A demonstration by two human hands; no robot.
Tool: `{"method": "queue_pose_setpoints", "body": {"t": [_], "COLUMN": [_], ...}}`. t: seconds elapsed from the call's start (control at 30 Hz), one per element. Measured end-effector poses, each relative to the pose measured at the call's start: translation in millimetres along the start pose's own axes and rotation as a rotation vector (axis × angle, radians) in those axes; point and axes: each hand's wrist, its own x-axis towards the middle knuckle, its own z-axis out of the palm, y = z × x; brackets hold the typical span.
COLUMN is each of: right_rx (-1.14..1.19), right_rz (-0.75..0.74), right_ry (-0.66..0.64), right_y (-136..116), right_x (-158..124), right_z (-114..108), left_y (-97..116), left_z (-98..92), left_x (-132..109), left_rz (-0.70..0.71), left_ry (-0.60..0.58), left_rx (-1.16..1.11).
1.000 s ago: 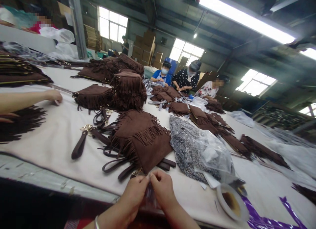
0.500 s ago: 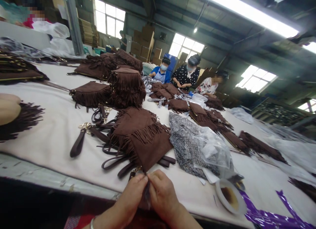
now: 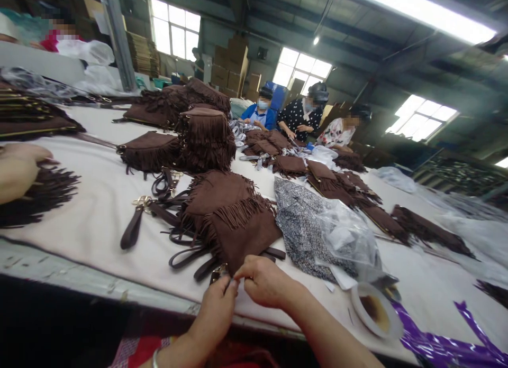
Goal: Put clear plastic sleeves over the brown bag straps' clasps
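My left hand [image 3: 218, 302] is closed in a pinch at the front edge of the table, just below a metal clasp [image 3: 219, 273]. My right hand [image 3: 264, 282] is closed too, its fingertips meeting the left thumb; whatever lies between the fingers is too small or hidden to name. Right behind both hands lies a dark brown fringed suede bag [image 3: 244, 238], one corner pointing towards them, on top of another fringed bag [image 3: 218, 191]. Brown wrist straps [image 3: 186, 258] stick out on its left side, and one strap with gold rings [image 3: 132, 228] lies farther left.
Stacked fringed bags [image 3: 206, 140] stand behind. To the right are a grey tweed cloth [image 3: 296, 225], clear plastic [image 3: 345, 233], a white bowl with brown residue [image 3: 375, 310] and purple plastic [image 3: 440, 339]. A co-worker's hand [image 3: 18, 169] reaches in at left; other people work across the table.
My right hand has risen slightly and turned, its forearm now slanting in from the right. My left hand stays near the clasp. The co-worker's hand at left has shifted a little right.
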Motion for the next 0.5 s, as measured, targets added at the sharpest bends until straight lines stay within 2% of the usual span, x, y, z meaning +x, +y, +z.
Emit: {"method": "queue_pose_setpoints", "body": {"t": [0.1, 0.27, 0.43, 0.5], "right_rx": [0.030, 0.139, 0.142, 0.080], "right_rz": [-0.074, -0.060, 0.100, 0.233], "right_ry": [-0.011, 0.256, 0.551, 0.675], "right_y": [-3, 1, 21, 46], "right_x": [6, 3, -43, -74], "right_z": [-8, -8, -10, -26], "left_y": [-2, -7, -16, -21], "left_z": [-6.2, -9.5, -17.9, -24.2], "left_x": [-1, -1, 2, 13], "left_rz": [-0.062, -0.118, -0.109, 0.002], "left_ry": [-0.027, -0.036, -0.059, -0.035], "left_rx": [-0.115, -0.246, -0.208, -0.012]}}
